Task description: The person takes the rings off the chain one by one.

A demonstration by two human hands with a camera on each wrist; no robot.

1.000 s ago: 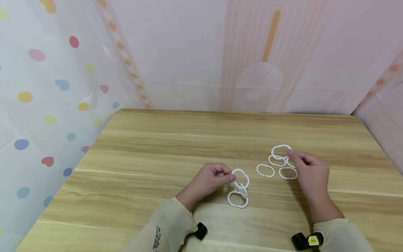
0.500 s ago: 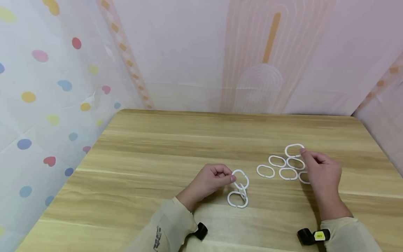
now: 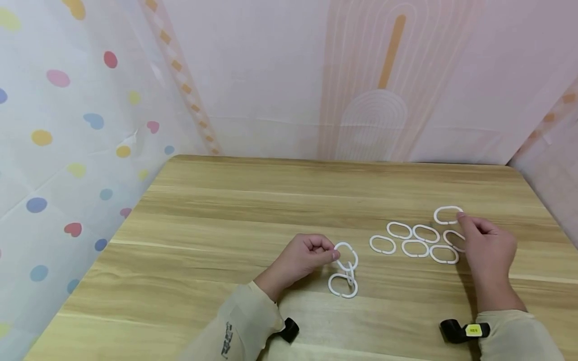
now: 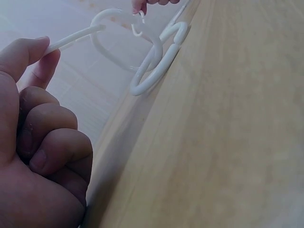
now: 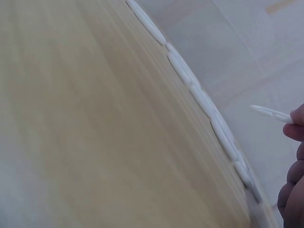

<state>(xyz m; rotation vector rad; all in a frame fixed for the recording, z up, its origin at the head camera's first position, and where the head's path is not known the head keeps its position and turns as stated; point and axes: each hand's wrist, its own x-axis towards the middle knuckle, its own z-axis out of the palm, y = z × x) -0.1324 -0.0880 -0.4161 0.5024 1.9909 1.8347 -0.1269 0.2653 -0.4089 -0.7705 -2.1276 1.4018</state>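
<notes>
My left hand (image 3: pixel 307 258) pinches the top link of a short white plastic chain between thumb and index finger. That top link (image 3: pixel 356 253) loops through a middle link (image 3: pixel 350 275), which hooks a bottom link (image 3: pixel 330 287) touching the table. The left wrist view shows the left hand's (image 4: pixel 42 128) other fingers curled into the palm. Farther right, my right hand (image 3: pixel 492 248) pinches one end of a single oval link (image 3: pixel 444 207). In the right wrist view this link (image 5: pixel 270 114) is held up off the table, apart from the others.
Several loose white oval links (image 3: pixel 381 251) lie flat in a cluster between the hands; the rightmost one (image 3: pixel 444 234) is partly hidden by the right hand. The wooden table (image 3: pixel 253 200) meets a patterned cloth backdrop (image 3: pixel 271 100) behind and a dotted cloth at left.
My right hand has moved steadily to the right with its link, passing over the loose links and uncovering more of them. My left hand and the chain have barely moved.
</notes>
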